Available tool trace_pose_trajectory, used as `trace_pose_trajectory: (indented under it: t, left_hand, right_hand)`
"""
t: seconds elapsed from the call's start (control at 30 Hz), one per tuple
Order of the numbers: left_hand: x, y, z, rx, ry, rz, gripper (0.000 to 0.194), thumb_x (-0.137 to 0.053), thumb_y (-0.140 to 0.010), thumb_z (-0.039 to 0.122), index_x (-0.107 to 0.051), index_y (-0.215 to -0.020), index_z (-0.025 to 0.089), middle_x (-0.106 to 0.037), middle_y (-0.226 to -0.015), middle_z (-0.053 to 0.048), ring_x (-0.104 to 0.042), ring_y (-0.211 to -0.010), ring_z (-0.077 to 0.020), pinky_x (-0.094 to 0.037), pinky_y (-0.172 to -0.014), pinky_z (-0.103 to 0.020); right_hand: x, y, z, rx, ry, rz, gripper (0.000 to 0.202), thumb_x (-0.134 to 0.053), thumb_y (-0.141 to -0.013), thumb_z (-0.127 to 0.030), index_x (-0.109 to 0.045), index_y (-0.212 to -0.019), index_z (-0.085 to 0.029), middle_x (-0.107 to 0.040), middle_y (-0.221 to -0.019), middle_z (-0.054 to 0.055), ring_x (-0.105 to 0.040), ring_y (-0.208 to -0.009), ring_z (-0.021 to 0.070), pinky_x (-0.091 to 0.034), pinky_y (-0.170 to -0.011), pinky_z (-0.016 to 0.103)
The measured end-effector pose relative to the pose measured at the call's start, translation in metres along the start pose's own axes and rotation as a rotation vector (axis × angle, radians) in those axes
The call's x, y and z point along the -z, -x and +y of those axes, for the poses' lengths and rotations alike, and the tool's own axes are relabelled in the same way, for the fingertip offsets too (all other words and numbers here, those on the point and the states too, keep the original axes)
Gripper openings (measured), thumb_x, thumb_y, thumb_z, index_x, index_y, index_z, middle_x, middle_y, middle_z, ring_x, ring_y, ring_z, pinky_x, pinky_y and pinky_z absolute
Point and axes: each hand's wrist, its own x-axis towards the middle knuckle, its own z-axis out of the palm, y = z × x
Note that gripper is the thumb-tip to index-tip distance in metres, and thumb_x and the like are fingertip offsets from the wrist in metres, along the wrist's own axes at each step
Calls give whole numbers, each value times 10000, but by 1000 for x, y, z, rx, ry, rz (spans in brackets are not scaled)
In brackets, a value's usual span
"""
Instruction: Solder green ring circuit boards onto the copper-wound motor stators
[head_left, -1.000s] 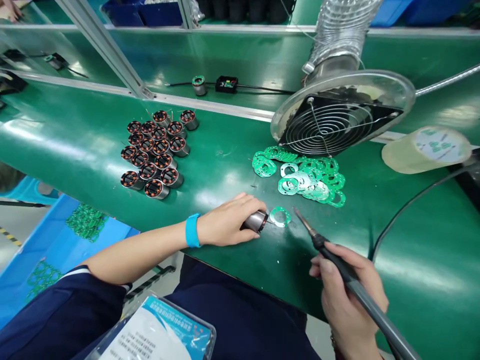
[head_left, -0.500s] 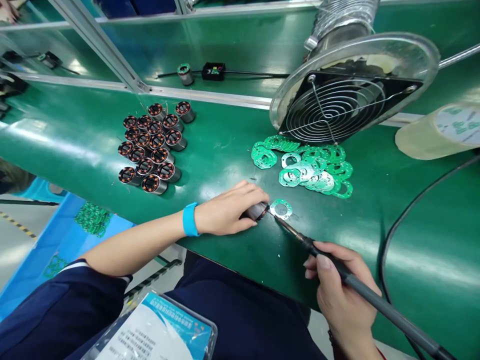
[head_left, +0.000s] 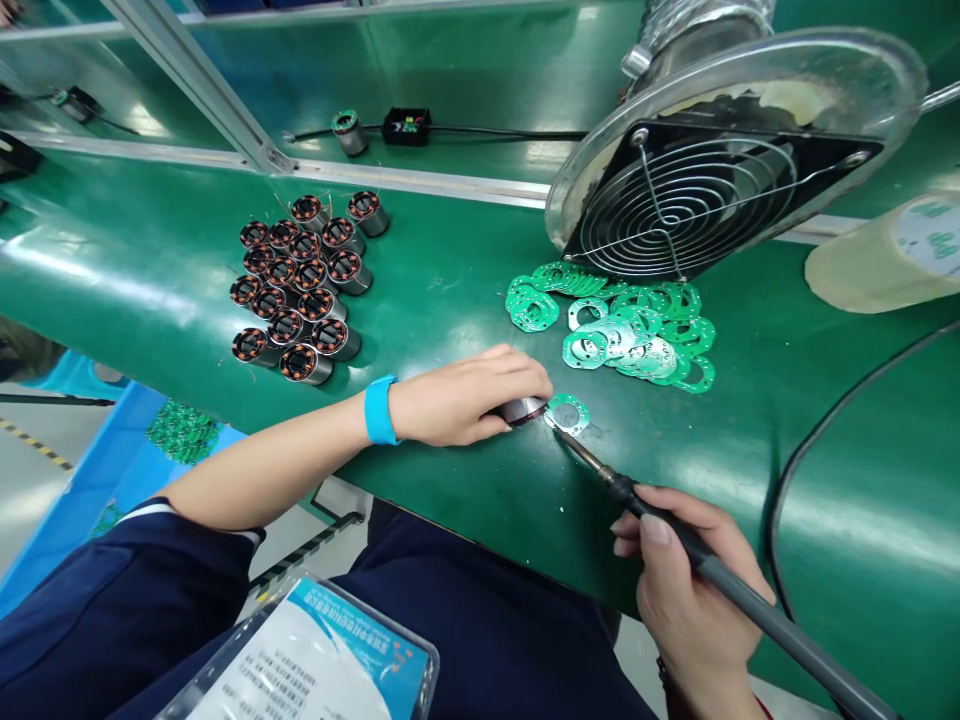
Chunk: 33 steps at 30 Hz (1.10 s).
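Note:
My left hand [head_left: 480, 395] is closed around a motor stator [head_left: 523, 410], a metal cylinder lying on its side on the green bench. Its coil end faces right, partly hidden by my fingers. Against that end lies a ring-shaped green circuit board [head_left: 568, 414], flat on the bench. My right hand [head_left: 690, 570] grips a soldering iron [head_left: 705, 560] like a pen. The iron's tip is at the near left edge of the board, close to the stator's end; whether it touches cannot be made out.
Several upright stators [head_left: 300, 290] stand grouped at the left. A pile of ring boards [head_left: 622, 330] lies beneath the fume fan [head_left: 675, 215]. A tape roll [head_left: 877, 260] and a black cable [head_left: 810, 430] are at the right. A blue bin [head_left: 75, 500] sits below the bench's left edge.
The stator in my left hand has turned slightly, and its end sits closer against the ring board. The iron's tip stays by the board. The whole view has shifted a little.

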Motion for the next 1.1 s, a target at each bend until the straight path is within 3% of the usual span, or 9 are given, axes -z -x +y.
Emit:
trace_pose_trajectory:
  t: [0.33,0.53,0.77,0.83,0.97,1.1]
  left_hand:
    - [4,-2,-2,14,22,-53,336,-517,-814,57,-559,-1120,189,-620,-1222,-126,-527,-1153,-251,-410,-1033,-427]
    - [2,-3,-3,6,18,-59,335,-486,-831,52,-552,-1128,192,-617,-1241,-125,-520,-1169,-248,-416,-1030,-419]
    - [2,-4,-4,-13,5,-58,331,-473,-846,61,-566,-1139,185,-617,-1255,-132,-514,-1182,-256,-407,-1050,-427]
    - [2,-4,-3,-11,4,-64,325,-476,-853,70,-571,-1138,193,-617,-1258,-127,-514,-1187,-257,-406,-1050,-428]
    - [3,-5,-3,-19,-7,-73,315,-465,-868,77,-574,-1141,190,-621,-1249,-128,-511,-1184,-256,-413,-1039,-421]
    - [4,-6,-2,-38,-35,-72,293,-439,-900,95,-572,-1152,164,-619,-1241,-146,-510,-1173,-256,-414,-1035,-424]
  right_hand:
    - [-1,3,-2,20,2,76,138,-669,-877,-319,-706,-903,-188,-668,-675,-10,-618,-454,92,-513,-422,189]
    - [3,6,7,29,125,-25,147,-659,-884,-303,-703,-980,-200,-684,-699,-1,-632,-495,121,-542,-467,239]
    - [0,4,-2,335,330,-73,87,-639,-883,-253,-689,-955,-259,-742,-787,12,-688,-581,163,-590,-597,313]
    - [1,5,0,384,318,-99,122,-635,-882,-242,-681,-993,-263,-745,-805,16,-697,-601,173,-595,-603,322]
    - [2,7,6,322,175,-112,306,-644,-872,-192,-639,-1173,-250,-751,-879,25,-714,-636,174,-584,-581,312]
    - [-4,0,1,304,232,-121,467,-547,-946,-196,-469,-1404,-249,-760,-1027,59,-747,-812,204,-592,-737,375]
